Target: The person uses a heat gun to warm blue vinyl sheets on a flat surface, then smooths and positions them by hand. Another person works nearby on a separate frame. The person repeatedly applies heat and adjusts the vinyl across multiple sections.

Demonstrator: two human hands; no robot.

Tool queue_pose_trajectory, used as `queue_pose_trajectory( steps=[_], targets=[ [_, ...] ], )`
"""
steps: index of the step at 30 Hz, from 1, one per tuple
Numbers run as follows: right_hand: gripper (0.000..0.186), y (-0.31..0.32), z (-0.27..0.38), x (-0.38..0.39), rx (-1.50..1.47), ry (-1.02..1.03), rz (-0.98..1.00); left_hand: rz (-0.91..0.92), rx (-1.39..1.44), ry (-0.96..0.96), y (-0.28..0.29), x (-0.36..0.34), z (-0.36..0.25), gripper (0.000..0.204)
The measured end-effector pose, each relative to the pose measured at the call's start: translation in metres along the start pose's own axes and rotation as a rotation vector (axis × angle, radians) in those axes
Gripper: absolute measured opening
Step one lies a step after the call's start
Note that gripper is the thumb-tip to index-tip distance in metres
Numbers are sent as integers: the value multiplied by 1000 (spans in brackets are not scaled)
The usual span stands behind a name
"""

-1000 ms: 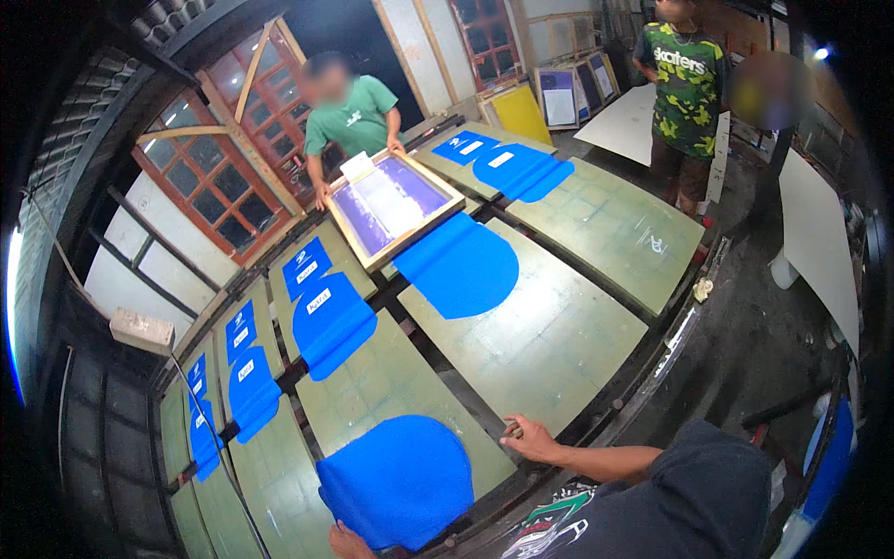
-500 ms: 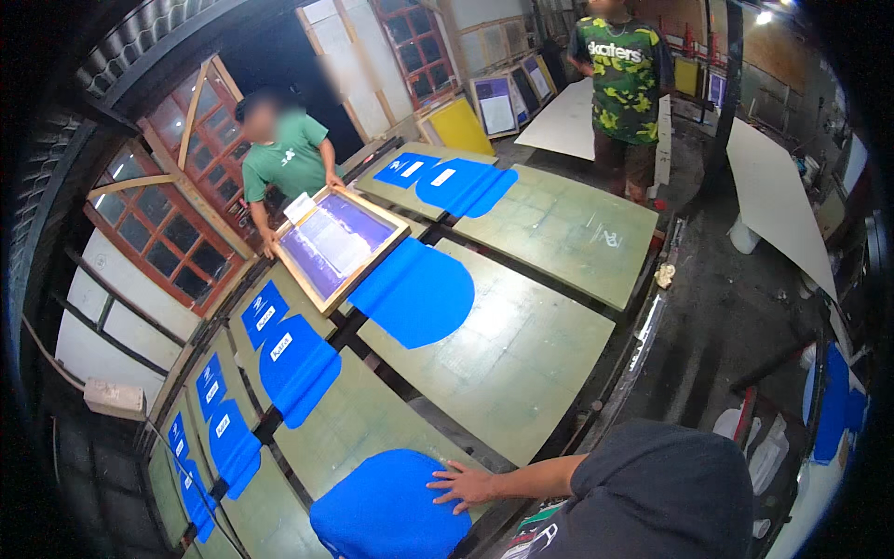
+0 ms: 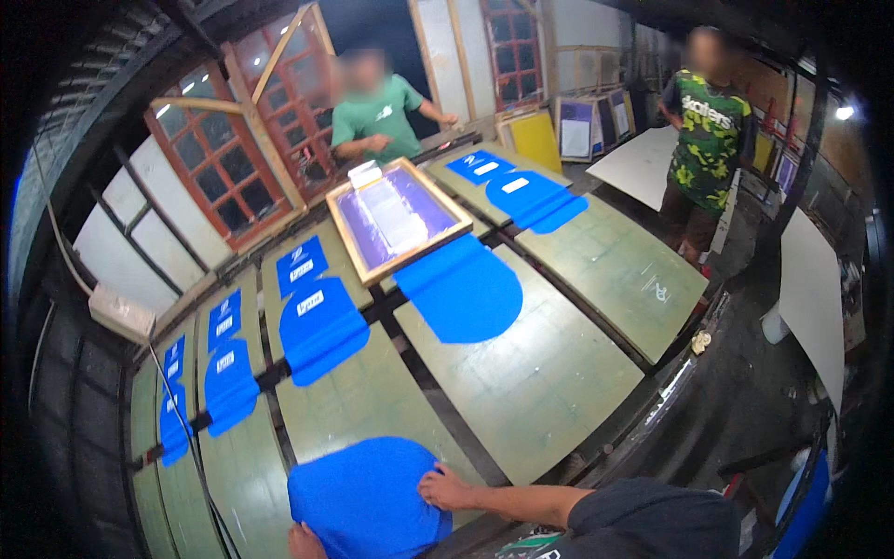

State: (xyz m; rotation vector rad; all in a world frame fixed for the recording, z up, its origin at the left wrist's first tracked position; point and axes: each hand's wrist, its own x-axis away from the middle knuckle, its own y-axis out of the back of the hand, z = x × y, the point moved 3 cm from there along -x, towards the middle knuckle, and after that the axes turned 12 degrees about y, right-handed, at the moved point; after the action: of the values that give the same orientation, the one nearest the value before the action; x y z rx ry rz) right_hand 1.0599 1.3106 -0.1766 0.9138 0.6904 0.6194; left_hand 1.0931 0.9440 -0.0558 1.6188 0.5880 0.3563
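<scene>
A blue fabric piece [image 3: 363, 494] with a rounded far edge lies at the near end of a greenish board, right in front of me. My right hand [image 3: 445, 487] has its fingers curled onto the fabric's right edge, bunching it slightly. At the lower left side of the same piece, my left hand [image 3: 304, 540] closes on the edge; the picture's lower rim cuts off most of it. Beyond, another blue piece [image 3: 310, 312] with white printed patches lies flat across a board.
Several printed blue pieces lie on boards to the left. A wooden screen-printing frame [image 3: 402, 219] with a purple mesh rests over a blue piece [image 3: 461, 291]. Behind it stands a person in a green shirt [image 3: 382, 116]; another, in a camouflage shirt [image 3: 705, 130], stands far right. A cable [image 3: 177, 410] hangs at left.
My right hand has gone from spread flat to curled on the fabric's edge. My left hand has come into view. The green-shirted person has let go of the frame. My view has shifted.
</scene>
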Motion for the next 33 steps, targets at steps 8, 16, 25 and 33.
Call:
queue_pose_trajectory(
  steps=[8,16,25,33],
  targets=[
    [29,14,30,-25,-222,-65,222,62,61,-223,-20,-18,40,47],
    [57,63,47,-101,-868,-483,-168,331,474,-289,30,71,-162,22],
    [26,124,-38,34,-1276,-841,-519,403,-6,96,-84,18,-75,63],
    [45,367,-7,175,-1453,-688,-1415,625,621,-85,-44,47,-184,102]
  ],
)
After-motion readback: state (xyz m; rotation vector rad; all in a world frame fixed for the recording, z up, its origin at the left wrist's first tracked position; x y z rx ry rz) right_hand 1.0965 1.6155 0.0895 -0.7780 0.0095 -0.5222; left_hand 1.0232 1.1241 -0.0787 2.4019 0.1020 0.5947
